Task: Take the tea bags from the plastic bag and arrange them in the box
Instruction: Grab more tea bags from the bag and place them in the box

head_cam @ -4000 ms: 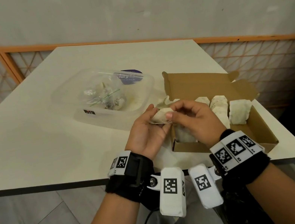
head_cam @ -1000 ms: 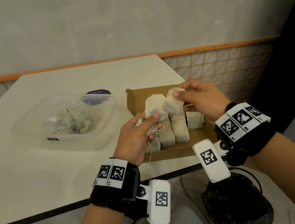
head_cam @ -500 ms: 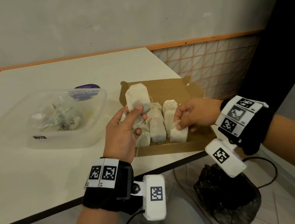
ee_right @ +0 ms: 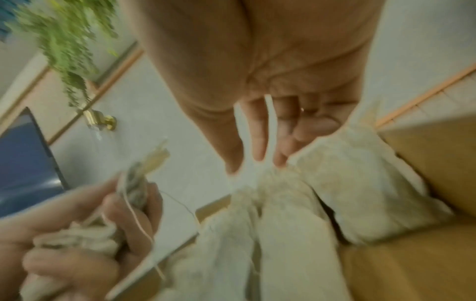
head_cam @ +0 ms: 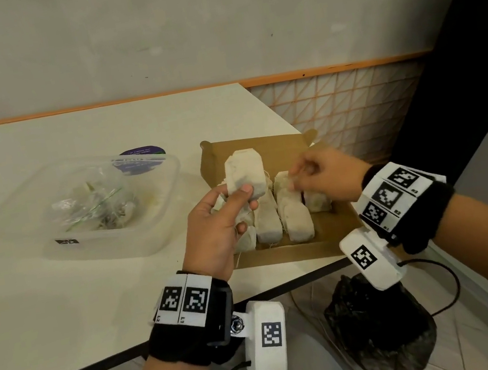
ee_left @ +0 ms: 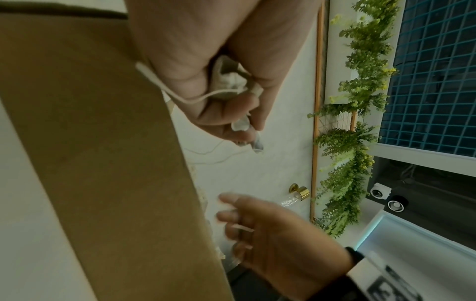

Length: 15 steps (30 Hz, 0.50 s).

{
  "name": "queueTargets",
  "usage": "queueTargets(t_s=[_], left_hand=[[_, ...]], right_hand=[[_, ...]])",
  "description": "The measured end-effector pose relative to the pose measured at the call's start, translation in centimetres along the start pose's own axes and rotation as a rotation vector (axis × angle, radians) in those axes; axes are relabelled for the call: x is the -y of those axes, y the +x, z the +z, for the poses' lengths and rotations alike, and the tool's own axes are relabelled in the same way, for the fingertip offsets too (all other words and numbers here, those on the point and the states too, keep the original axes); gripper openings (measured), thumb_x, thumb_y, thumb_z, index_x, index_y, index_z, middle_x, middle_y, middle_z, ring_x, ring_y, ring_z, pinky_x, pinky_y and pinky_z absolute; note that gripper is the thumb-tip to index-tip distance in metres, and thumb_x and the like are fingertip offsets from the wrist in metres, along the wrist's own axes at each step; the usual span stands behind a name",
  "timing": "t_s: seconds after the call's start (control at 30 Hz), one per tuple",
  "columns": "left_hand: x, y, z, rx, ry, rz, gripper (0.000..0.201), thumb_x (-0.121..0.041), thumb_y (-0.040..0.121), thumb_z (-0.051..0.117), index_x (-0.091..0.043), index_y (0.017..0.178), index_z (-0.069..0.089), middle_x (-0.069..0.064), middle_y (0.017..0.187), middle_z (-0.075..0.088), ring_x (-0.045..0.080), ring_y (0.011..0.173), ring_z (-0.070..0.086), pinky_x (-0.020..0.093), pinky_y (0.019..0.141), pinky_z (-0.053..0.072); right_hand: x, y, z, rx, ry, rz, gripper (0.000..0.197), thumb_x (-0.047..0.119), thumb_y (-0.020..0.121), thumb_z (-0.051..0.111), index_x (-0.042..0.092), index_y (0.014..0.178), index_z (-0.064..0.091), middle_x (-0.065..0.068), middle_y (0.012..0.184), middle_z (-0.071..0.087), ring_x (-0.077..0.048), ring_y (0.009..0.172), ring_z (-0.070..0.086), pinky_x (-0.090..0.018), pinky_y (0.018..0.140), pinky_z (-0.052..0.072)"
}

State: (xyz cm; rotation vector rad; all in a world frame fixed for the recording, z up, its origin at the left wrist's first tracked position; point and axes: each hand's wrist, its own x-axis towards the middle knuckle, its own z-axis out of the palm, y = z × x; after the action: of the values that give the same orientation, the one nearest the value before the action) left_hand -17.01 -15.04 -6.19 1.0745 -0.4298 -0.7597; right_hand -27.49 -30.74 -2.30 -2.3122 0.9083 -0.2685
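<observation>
My left hand (head_cam: 241, 206) holds a beige tea bag (head_cam: 244, 174) upright over the left end of the brown cardboard box (head_cam: 278, 146). More bags sit bunched in its palm (ee_left: 229, 79). Three rows of tea bags (head_cam: 295, 213) lie in the box. Above their far ends hovers my right hand (head_cam: 299, 175). It holds nothing, and in the blurred right wrist view its fingertips (ee_right: 257, 154) brush the bag tops. The crumpled plastic bag (head_cam: 93, 205) lies in a clear tub (head_cam: 117, 251) to the left.
A purple-labelled lid (head_cam: 141, 157) lies behind the tub. The box sits close to the table's front right edge (head_cam: 287, 289). A black bag (head_cam: 378, 324) and cables are on the floor below. An orange lattice rail (head_cam: 334, 94) runs along the wall.
My right hand let go of the tea bag it laid at the near end of the box and rose toward the far ends of the rows. The left hand kept its bags.
</observation>
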Motion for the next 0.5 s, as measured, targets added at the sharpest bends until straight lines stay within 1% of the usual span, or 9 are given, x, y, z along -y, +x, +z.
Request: queueTargets(t_s=[0.03,0.07,0.1,0.13,0.2,0.23,0.33,0.43,0.5], left_hand=[[0.1,0.1,0.0,0.002,0.026,0.000,0.008,-0.011,0.084,0.068,-0.015,0.079,0.063,0.003,0.073,0.065,0.008,0.063,0.057,0.014,0.043,0.035],[0.1,0.1,0.0,0.005,0.052,-0.004,0.008,-0.012,0.083,0.069,-0.016,0.078,0.064,0.004,0.072,0.065,0.009,0.064,0.056,0.015,0.044,0.036],[0.2,0.2,0.1,0.009,0.079,-0.007,0.007,-0.013,0.082,0.070,-0.016,0.079,0.065,0.004,0.071,0.065,0.010,0.065,0.055,0.015,0.044,0.037],[0.2,0.2,0.2,0.014,0.104,-0.011,0.005,-0.014,0.081,0.071,-0.016,0.080,0.066,0.003,0.069,0.065,0.010,0.064,0.055,0.015,0.045,0.038],[0.2,0.1,0.3,0.032,0.143,-0.022,0.005,-0.015,0.080,0.072,-0.015,0.083,0.068,0.002,0.067,0.066,0.009,0.063,0.056,0.014,0.046,0.038],[0.1,0.1,0.4,0.045,0.147,-0.029,0.003,-0.016,0.081,0.072,-0.014,0.082,0.069,0.003,0.067,0.066,0.010,0.063,0.055,0.015,0.046,0.037],[-0.1,-0.1,0.4,0.050,0.129,-0.052,0.008,-0.019,0.084,0.068,-0.014,0.079,0.069,0.002,0.065,0.066,0.008,0.060,0.054,0.014,0.044,0.035],[-0.4,-0.1,0.0,-0.007,0.072,-0.074,0.011,-0.018,0.087,0.064,-0.012,0.079,0.067,0.004,0.066,0.067,0.011,0.063,0.055,0.014,0.042,0.034],[-0.6,-0.1,-0.4,-0.049,0.023,-0.062,0.008,-0.016,0.087,0.065,-0.012,0.080,0.066,0.005,0.068,0.069,0.013,0.066,0.058,0.014,0.041,0.034]], right_hand=[[0.5,-0.2,-0.5,-0.096,0.062,-0.054,0.027,0.029,0.085,0.064,0.012,0.105,0.060,0.001,0.081,0.054,-0.012,0.074,0.052,-0.023,0.067,0.045],[1.1,-0.5,-0.8,-0.147,0.153,-0.095,0.029,0.034,0.085,0.063,0.014,0.105,0.061,-0.002,0.084,0.056,-0.013,0.077,0.053,-0.025,0.070,0.045],[1.9,-0.8,-1.1,-0.141,0.239,-0.120,0.030,0.038,0.084,0.062,0.017,0.105,0.061,-0.005,0.088,0.057,-0.014,0.079,0.054,-0.027,0.071,0.046],[2.4,-0.9,-1.2,-0.096,0.292,-0.135,0.029,0.038,0.082,0.064,0.020,0.105,0.061,-0.006,0.090,0.058,-0.014,0.079,0.054,-0.027,0.071,0.047],[3.3,-1.0,-1.0,0.021,0.310,-0.151,0.023,0.031,0.079,0.069,0.023,0.100,0.061,-0.004,0.085,0.056,-0.012,0.077,0.054,-0.025,0.067,0.047],[3.5,-0.9,-0.8,0.048,0.310,-0.155,0.020,0.025,0.078,0.071,0.022,0.095,0.061,-0.003,0.082,0.055,-0.013,0.074,0.053,-0.024,0.066,0.045],[3.4,-0.4,-0.6,0.009,0.329,-0.135,0.013,0.013,0.076,0.073,0.015,0.083,0.062,-0.003,0.072,0.057,-0.010,0.064,0.053,-0.016,0.058,0.044],[2.9,-0.3,-1.1,-0.006,0.394,-0.072,0.014,0.010,0.076,0.073,0.007,0.087,0.064,-0.003,0.070,0.060,-0.007,0.057,0.054,-0.015,0.054,0.044],[2.3,-0.4,-1.5,-0.001,0.369,-0.064,0.016,0.009,0.077,0.072,0.005,0.090,0.063,-0.003,0.071,0.062,-0.006,0.057,0.055,-0.013,0.052,0.044]])
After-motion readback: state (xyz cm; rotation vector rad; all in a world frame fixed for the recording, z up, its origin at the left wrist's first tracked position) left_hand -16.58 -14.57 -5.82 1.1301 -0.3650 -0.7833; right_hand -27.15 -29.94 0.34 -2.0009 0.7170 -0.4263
